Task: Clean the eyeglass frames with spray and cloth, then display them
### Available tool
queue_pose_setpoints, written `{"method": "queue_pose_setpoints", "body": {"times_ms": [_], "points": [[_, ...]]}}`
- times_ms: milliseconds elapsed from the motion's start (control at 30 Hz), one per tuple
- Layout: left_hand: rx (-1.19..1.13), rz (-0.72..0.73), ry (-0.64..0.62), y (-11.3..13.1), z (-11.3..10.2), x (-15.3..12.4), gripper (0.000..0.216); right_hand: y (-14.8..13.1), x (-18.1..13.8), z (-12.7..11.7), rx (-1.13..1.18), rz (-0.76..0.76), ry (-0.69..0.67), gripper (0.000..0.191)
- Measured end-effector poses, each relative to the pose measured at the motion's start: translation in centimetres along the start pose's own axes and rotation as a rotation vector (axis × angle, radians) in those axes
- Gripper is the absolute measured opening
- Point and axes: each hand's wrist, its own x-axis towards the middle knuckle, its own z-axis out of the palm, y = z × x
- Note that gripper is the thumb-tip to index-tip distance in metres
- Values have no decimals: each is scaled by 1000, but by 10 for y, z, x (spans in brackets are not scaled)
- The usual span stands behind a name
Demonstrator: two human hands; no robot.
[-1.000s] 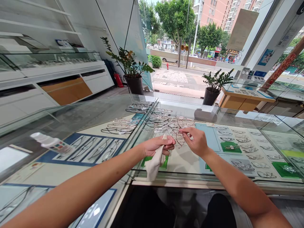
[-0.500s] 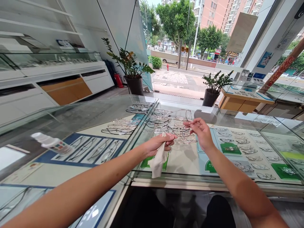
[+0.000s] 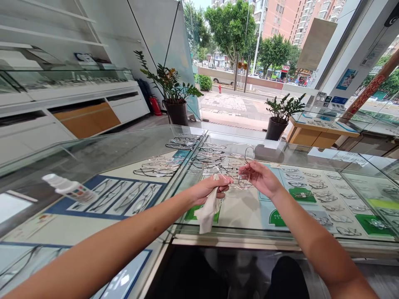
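Note:
My left hand (image 3: pixel 209 190) is closed on a pale cleaning cloth (image 3: pixel 207 211), whose loose end hangs below the fingers. A thin rod, seemingly a temple of the eyeglasses, also shows at its fingertips. My right hand (image 3: pixel 261 178) pinches a thin-framed pair of eyeglasses (image 3: pixel 249 153) near the middle. One lens stands above the fingers and the other below them. Both hands are over the glass counter, a short gap apart. Behind and under them lie rows of eyeglass frames (image 3: pixel 208 158), which partly blend with the held pair.
A white spray bottle (image 3: pixel 69 189) stands on the left part of the glass counter (image 3: pixel 137 137). More frames on display cards (image 3: pixel 116 196) lie beneath the glass. Past the counter are two potted plants (image 3: pixel 176 110) (image 3: pixel 277 126) and a fire extinguisher (image 3: pixel 155 106).
My right hand has shifted a little downward and turned, and the eyeglasses have turned with it, so the lower lens now shows below the fingers. My left hand and the cloth have hardly moved.

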Motion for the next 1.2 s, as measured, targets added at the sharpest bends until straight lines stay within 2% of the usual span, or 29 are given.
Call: {"method": "queue_pose_setpoints", "body": {"times_ms": [300, 833, 1067, 1200], "points": [[14, -15, -3, 0, -1, 0, 45, -3, -1, 1, -12, 21, -58, 36], [9, -18, -29, 0, -1, 0, 36, -5, -3, 0, -94, 6, -57, 33], [-34, -68, -22, 3, 3, -3, 30, -8, -7, 2, -222, -25, -125, 35], [-46, -74, -24, 2, 2, -4, 29, -8, -13, 9, -331, 7, -275, 33]]}}
